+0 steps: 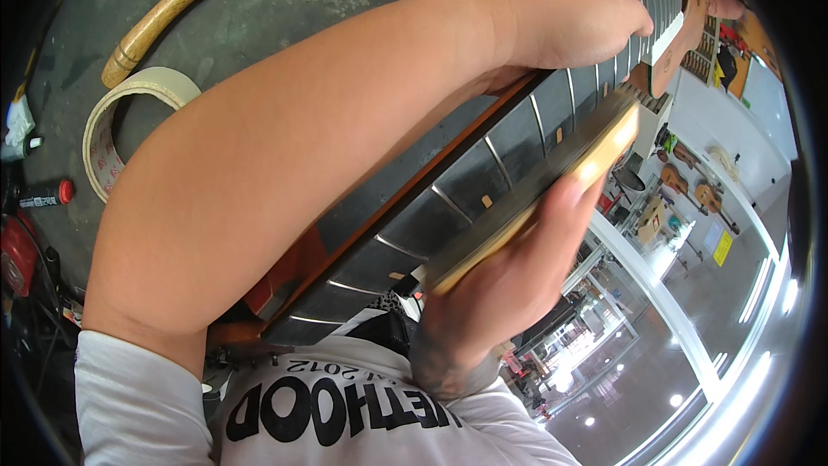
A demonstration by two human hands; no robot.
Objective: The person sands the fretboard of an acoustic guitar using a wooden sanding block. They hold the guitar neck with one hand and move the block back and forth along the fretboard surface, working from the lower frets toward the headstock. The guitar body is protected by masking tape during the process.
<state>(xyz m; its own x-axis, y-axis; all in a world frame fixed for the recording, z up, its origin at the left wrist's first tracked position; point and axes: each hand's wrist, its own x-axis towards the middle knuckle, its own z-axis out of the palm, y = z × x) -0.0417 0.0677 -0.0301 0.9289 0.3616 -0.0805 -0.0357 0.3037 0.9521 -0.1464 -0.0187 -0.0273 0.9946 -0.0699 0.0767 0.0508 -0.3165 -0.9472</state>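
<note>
A guitar neck (405, 229) with a dark fretboard, metal frets and small light inlays runs diagonally from low centre to the upper right. My left hand (578, 17) is closed around the neck near its far end, fingertips at the fretboard's edge; its underside is hidden. In my right hand (517, 267) is a long, flat wooden block (604, 151) with a dark face, blurred by motion. The block lies along the frets at mid-neck, dark side toward them; whether it touches is hard to tell. A brown headstock (677, 56) shows beyond my left hand.
On the dark bench (285, 17) lie a wooden-handled tool (164, 22) and a roll of masking tape (99, 151), partly behind my left forearm. A red-capped marker (47, 194) is at the left edge. What looks like another hand (724, 3) appears past the headstock.
</note>
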